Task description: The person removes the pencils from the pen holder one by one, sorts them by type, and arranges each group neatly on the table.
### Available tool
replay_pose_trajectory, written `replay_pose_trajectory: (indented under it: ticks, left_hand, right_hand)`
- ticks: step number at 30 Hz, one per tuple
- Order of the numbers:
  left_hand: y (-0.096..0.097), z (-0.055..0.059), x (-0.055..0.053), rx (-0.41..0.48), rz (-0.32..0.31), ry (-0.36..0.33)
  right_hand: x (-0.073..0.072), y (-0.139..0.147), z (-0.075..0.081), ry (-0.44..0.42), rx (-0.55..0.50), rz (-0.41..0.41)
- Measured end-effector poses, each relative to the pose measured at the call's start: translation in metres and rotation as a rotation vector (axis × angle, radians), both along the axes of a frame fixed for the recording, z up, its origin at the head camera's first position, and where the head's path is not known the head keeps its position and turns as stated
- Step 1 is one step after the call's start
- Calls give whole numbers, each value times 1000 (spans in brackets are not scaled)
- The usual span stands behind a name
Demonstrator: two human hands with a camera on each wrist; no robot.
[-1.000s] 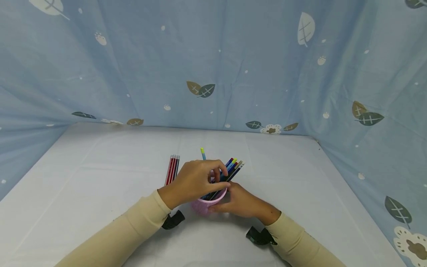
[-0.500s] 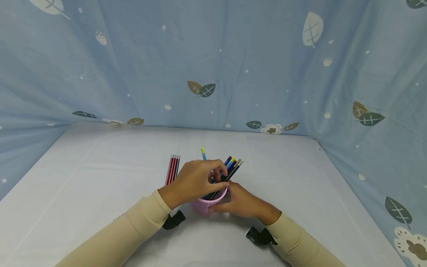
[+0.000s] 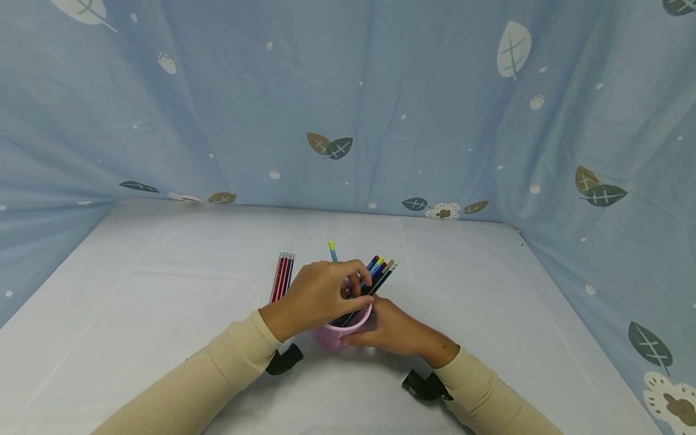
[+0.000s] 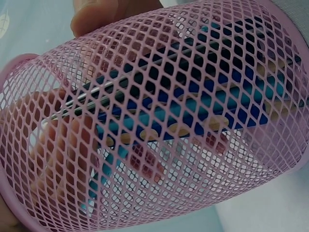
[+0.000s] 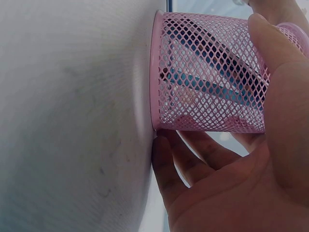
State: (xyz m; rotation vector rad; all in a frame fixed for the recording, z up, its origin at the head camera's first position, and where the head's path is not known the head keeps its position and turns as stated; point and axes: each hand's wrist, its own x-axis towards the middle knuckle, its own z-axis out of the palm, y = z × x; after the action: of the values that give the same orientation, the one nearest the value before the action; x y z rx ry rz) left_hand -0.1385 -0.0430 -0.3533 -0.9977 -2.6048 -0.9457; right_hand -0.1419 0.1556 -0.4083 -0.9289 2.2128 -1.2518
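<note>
A pink mesh pen holder (image 3: 328, 338) stands upright on the white-covered table, with several pencils (image 3: 383, 270) leaning right inside it. My left hand (image 3: 318, 295) reaches in over its rim, thumb and fingers curled about the pencils near the mouth. Through the mesh in the left wrist view, fingers (image 4: 72, 150) show against blue and dark pencil shafts. One blue pencil (image 3: 333, 251) with a yellow end sticks up separately behind the hand. My right hand (image 3: 399, 329) grips the holder from the right, its thumb (image 5: 275, 43) along the mesh and fingers on the opposite side, near the base.
Left of the holder, several red and dark striped pencils (image 3: 281, 278) lie side by side on the table (image 3: 163, 290), partly hidden by my left hand. A blue leaf-print curtain (image 3: 244, 109) borders the table at the back and sides.
The leaning pencils have shifted very slightly within the holder. Both hands keep nearly the same place and hold.
</note>
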Motion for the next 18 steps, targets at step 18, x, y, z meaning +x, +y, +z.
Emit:
replay_pose_trajectory:
  ticks: [18]
  left_hand:
    - [1, 0, 1, -16, 26, -28]
  right_hand:
    - [0, 0, -1, 10, 2, -5]
